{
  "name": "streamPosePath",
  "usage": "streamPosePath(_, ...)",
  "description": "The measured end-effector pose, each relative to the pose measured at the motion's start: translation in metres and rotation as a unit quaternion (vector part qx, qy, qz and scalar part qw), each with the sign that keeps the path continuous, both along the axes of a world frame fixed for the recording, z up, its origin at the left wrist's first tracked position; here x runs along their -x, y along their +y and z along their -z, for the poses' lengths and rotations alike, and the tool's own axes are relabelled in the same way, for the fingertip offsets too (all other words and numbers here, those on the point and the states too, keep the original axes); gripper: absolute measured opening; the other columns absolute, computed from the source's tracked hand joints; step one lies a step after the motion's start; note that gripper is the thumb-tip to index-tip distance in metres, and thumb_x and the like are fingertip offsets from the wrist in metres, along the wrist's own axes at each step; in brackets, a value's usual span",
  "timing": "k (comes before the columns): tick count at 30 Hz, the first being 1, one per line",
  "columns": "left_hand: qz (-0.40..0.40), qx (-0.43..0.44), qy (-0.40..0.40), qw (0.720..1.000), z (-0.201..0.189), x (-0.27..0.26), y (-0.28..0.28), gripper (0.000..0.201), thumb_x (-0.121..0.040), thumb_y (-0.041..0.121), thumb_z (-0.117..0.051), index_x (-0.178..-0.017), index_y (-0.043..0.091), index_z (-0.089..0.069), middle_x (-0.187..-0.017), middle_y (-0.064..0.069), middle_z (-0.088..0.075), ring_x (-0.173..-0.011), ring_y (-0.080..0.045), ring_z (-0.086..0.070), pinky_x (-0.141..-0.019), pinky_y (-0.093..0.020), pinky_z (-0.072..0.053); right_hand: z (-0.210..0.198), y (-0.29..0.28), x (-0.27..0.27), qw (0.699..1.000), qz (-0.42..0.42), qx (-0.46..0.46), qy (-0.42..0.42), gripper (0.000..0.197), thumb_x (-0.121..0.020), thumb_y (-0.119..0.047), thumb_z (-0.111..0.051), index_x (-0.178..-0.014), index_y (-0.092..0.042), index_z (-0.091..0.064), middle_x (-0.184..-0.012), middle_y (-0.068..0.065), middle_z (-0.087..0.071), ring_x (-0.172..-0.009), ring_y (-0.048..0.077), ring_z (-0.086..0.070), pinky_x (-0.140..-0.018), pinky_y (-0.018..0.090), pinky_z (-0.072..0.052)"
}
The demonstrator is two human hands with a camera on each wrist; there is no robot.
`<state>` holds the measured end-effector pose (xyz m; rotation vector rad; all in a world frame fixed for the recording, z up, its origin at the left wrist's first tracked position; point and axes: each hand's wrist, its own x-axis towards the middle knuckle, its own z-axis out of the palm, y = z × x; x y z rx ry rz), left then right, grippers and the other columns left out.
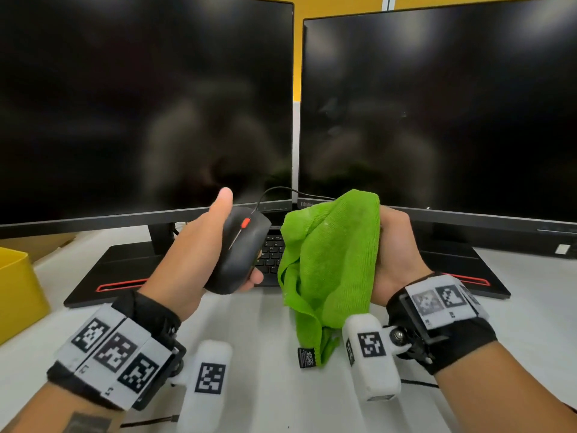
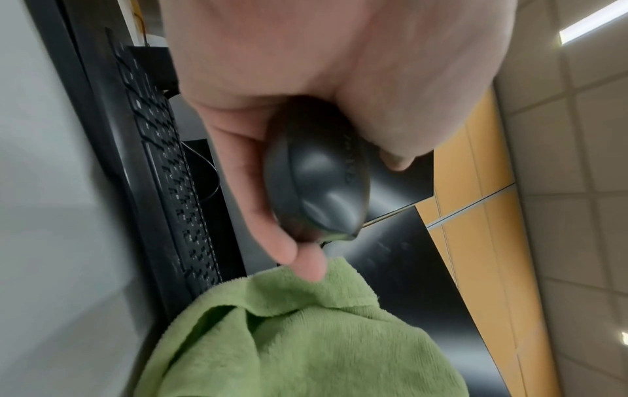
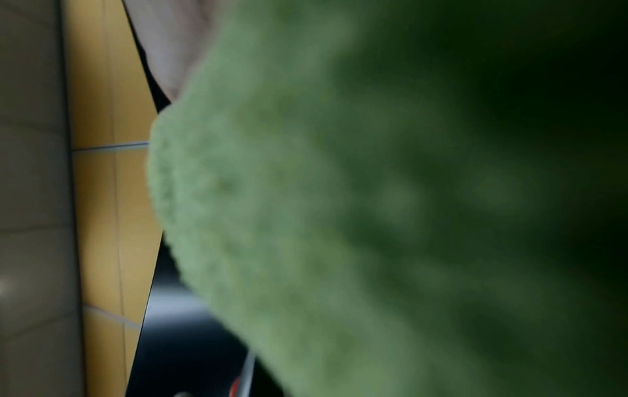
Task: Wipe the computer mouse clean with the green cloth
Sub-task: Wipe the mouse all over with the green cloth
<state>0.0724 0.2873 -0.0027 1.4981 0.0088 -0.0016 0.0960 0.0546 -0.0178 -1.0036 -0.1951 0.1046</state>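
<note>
A black wired mouse (image 1: 240, 251) with a red scroll wheel is lifted off the desk, and my left hand (image 1: 199, 245) grips it from the side, thumb up along its left edge and fingers curled under it. The left wrist view shows the mouse (image 2: 316, 185) cradled in those fingers. Just to its right hangs the green cloth (image 1: 327, 264), bunched in my right hand (image 1: 396, 254), with a black label dangling at its lower end. Cloth and mouse are a small gap apart. The cloth (image 3: 339, 215) fills the right wrist view, blurred.
Two dark monitors (image 1: 140, 104) stand side by side at the back, their stands on the white desk (image 1: 256, 323). A black keyboard (image 1: 271, 254) lies behind the hands. A yellow box (image 1: 15, 285) sits at the left edge. The mouse cable (image 1: 278, 190) loops back between the monitors.
</note>
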Motion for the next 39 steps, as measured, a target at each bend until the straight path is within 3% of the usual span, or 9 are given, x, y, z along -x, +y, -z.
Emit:
streamPosePath(5,0.025,0.041,0.016,0.999,0.0,0.004,-0.004,0.084,-0.09,0.083,-0.041,-0.115,0.007,-0.067,-0.085,-0.017,-0.074,-0.061,-0.037,-0.07,-0.069,-0.049,-0.064,-0.001,0.018,0.008,0.995,-0.017,0.085,-0.043,0.027,-0.08,-0.025,-0.065,-0.089,-0.003,-0.079,-0.085,0.018,-0.072,-0.08,0.033,-0.068,-0.082,0.043,-0.058)
streamPosePath(9,0.074,0.021,0.007,0.997,0.006,0.002,-0.01,0.107,-0.082,0.09,-0.035,-0.131,-0.001,-0.062,-0.108,-0.028,-0.076,-0.074,-0.041,-0.074,-0.067,-0.048,-0.063,0.001,0.032,0.006,0.987,0.028,0.125,-0.093,0.057,-0.076,-0.019,-0.073,-0.119,0.014,-0.057,-0.099,0.026,-0.065,-0.09,0.036,-0.064,-0.083,0.053,-0.057)
streamPosePath(12,0.057,-0.038,-0.025,0.997,0.008,0.006,-0.018,0.095,-0.07,0.093,-0.035,-0.109,0.016,-0.076,-0.105,-0.02,-0.08,-0.095,-0.042,-0.078,-0.086,-0.061,-0.062,0.003,0.039,0.009,0.979,0.058,0.157,-0.116,0.039,-0.081,0.0,-0.079,-0.111,0.006,-0.056,-0.082,0.017,-0.069,-0.067,0.027,-0.071,-0.056,0.037,-0.059)
streamPosePath(14,0.039,-0.084,-0.043,0.995,0.007,0.011,-0.023,0.083,-0.062,0.099,-0.031,-0.088,0.036,-0.078,-0.1,-0.006,-0.083,-0.101,-0.029,-0.078,-0.101,-0.057,-0.057,0.005,0.043,0.01,0.972,0.084,0.183,-0.118,0.041,-0.08,0.0,-0.084,-0.107,0.006,-0.054,-0.088,0.022,-0.071,-0.073,0.034,-0.073,-0.058,0.046,-0.062)
streamPosePath(17,0.042,-0.165,-0.076,0.982,0.007,0.014,-0.024,0.104,-0.047,0.114,-0.022,-0.107,0.043,-0.068,-0.113,0.009,-0.078,-0.113,-0.01,-0.071,-0.113,-0.047,-0.048,0.007,0.047,0.007,0.954,0.155,0.223,-0.125,0.038,-0.076,-0.009,-0.09,-0.103,0.003,-0.066,-0.091,0.018,-0.077,-0.085,0.033,-0.077,-0.073,0.047,-0.065)
streamPosePath(23,0.079,-0.265,-0.127,0.953,0.01,0.017,-0.022,0.117,-0.058,0.11,-0.009,-0.121,0.021,-0.053,-0.113,-0.018,-0.07,-0.101,-0.032,-0.071,-0.103,-0.058,-0.052,0.006,0.046,0.005,0.964,0.166,0.192,-0.081,0.025,-0.079,-0.011,-0.088,-0.096,0.003,-0.075,-0.093,0.021,-0.079,-0.089,0.038,-0.078,-0.077,0.046,-0.065)
streamPosePath(29,0.035,-0.239,-0.105,0.965,0.005,0.016,-0.018,0.109,-0.039,0.116,-0.013,-0.107,0.047,-0.063,-0.103,0.01,-0.077,-0.105,-0.011,-0.072,-0.106,-0.051,-0.051,0.003,0.037,0.005,0.987,0.089,0.131,-0.036,0.017,-0.089,0.012,-0.068,-0.083,-0.004,-0.067,-0.072,0.009,-0.074,-0.068,0.021,-0.075,-0.063,0.034,-0.062)
streamPosePath(34,0.104,-0.295,-0.134,0.94,0.003,0.022,-0.02,0.115,-0.061,0.109,-0.007,-0.122,0.021,-0.049,-0.109,-0.025,-0.067,-0.091,-0.039,-0.069,-0.093,-0.062,-0.056,0.001,0.044,0.009,0.99,0.083,0.112,-0.002,0.003,-0.086,-0.007,-0.078,-0.086,-0.01,-0.079,-0.083,0.01,-0.079,-0.077,0.025,-0.075,-0.085,0.046,-0.061)
streamPosePath(39,0.102,-0.316,-0.114,0.936,0.005,0.02,-0.018,0.11,-0.068,0.104,-0.004,-0.126,0.02,-0.046,-0.109,-0.028,-0.067,-0.087,-0.039,-0.07,-0.088,-0.058,-0.059,0.001,0.046,0.007,0.99,0.087,0.105,0.017,0.008,-0.088,-0.001,-0.075,-0.095,-0.002,-0.077,-0.09,0.017,-0.078,-0.085,0.03,-0.076,-0.088,0.05,-0.061)
